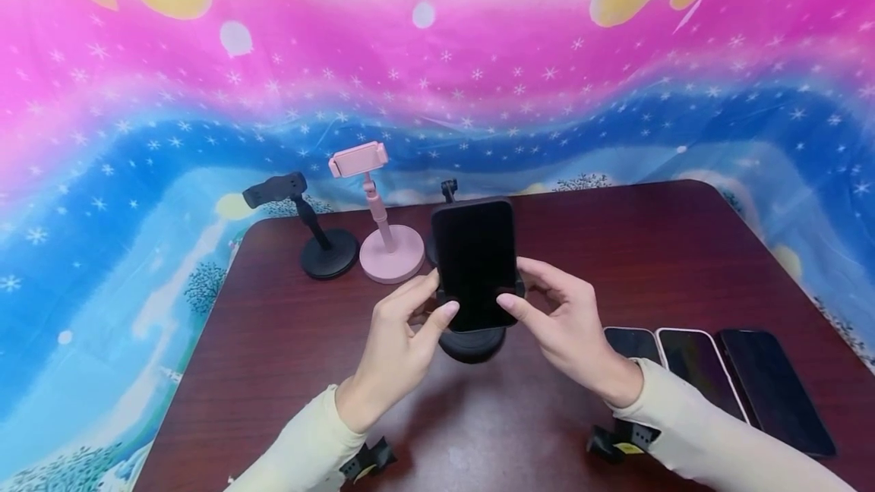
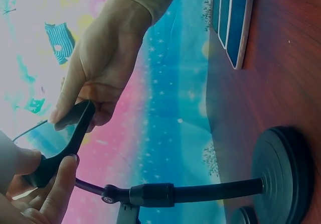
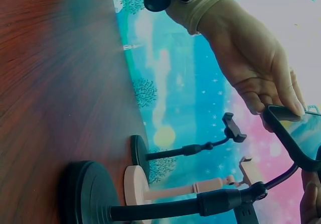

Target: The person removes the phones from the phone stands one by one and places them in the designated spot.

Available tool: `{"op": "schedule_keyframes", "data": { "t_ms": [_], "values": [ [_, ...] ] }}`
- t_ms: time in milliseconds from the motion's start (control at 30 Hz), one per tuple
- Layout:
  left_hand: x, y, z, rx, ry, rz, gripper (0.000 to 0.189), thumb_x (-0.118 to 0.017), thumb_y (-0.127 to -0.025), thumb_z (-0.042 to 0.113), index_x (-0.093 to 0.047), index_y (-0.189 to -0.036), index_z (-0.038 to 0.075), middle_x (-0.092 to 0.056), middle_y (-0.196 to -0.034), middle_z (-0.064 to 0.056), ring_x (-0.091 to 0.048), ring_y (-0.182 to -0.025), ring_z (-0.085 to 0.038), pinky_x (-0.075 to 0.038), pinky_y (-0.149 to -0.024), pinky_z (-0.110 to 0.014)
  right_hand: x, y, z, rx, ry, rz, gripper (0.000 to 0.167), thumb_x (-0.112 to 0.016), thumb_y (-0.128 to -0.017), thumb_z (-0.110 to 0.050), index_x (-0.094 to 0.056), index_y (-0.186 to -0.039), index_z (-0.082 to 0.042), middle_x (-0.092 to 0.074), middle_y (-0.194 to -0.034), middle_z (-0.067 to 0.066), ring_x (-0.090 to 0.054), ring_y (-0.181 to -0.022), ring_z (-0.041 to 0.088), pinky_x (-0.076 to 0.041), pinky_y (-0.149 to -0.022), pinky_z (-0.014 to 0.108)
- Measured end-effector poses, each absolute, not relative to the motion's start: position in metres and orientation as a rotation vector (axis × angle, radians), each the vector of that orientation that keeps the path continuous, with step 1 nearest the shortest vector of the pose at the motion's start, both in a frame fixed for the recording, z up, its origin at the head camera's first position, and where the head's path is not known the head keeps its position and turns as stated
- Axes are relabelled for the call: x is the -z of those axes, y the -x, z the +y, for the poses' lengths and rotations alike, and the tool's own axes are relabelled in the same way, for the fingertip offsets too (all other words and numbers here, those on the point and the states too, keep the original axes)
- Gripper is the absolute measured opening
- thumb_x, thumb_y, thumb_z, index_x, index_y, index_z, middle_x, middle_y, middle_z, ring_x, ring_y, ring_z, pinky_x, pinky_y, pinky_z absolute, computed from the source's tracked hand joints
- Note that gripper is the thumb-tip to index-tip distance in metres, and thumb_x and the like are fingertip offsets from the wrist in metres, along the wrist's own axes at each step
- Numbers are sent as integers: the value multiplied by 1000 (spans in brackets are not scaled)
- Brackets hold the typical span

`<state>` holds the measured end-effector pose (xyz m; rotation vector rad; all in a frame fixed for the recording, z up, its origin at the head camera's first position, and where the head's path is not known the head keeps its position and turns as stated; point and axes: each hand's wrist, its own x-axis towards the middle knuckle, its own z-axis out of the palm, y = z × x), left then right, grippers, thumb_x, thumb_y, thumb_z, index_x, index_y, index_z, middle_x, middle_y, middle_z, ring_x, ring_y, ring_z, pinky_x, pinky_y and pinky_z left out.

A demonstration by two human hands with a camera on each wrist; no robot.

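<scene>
A black smartphone [image 1: 475, 264] sits upright at a black phone stand, its dark screen toward me. The stand's clamp [image 3: 286, 133] spans the back and sides of the phone. My left hand [image 1: 396, 340] grips the clamp's left end, thumb at the screen's lower left edge and fingers behind. On the opposite side my right hand [image 1: 574, 325] grips the clamp's other end, its thumb over the screen's lower right edge. The round black base [image 1: 472, 348] stands on the table under the phone; the neck is hidden in the head view but shows bent in both wrist views.
Left of the phone are a pink stand [image 1: 391, 253] and a black stand [image 1: 330, 253]. Another black stand [image 1: 449, 190] is mostly hidden behind the phone. Three phones, including a pink-edged one [image 1: 704, 370], lie on the dark wooden table [image 1: 615, 249] by my right forearm.
</scene>
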<state>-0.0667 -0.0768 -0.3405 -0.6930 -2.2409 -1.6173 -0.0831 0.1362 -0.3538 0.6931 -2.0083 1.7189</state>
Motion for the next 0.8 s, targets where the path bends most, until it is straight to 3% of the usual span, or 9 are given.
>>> {"op": "schedule_keyframes", "data": {
  "t_ms": [333, 500, 667, 800],
  "values": [
    [347, 65, -83, 1616, 680, -2219, 44, -68, -95, 4, -62, -138, 8, -71, -119, -10, -69, -84, -8, -63, -70, -24, 357, 84, 131, -1703, -714, -2053, 47, -75, -81, 14, -69, -124, -3, -73, -107, -9, -67, -85, 4, -57, -67, 16],
    [350, 66, -83, 1536, 699, -2220, 44, -68, -95, 5, -62, -139, 8, -72, -117, -9, -71, -81, -11, -63, -71, -24, 360, 84, 131, -1656, -715, -2084, 47, -76, -81, 13, -69, -124, -5, -73, -102, -2, -64, -83, 4, -55, -66, 17],
    [350, 66, -82, 1516, 704, -2216, 42, -68, -95, 5, -63, -137, 7, -72, -112, -9, -71, -76, -12, -63, -68, -24, 355, 86, 132, -1689, -760, -2142, 41, -72, -88, 8, -67, -125, -9, -71, -103, 8, -65, -86, 8, -58, -72, 20],
    [350, 66, -82, 1521, 693, -2211, 41, -69, -95, 5, -64, -135, 7, -72, -108, -9, -69, -74, -11, -62, -65, -22, 345, 93, 130, -1778, -784, -2129, 36, -65, -93, 6, -65, -126, -7, -69, -103, 8, -65, -90, 12, -59, -79, 22]
  ]
}}
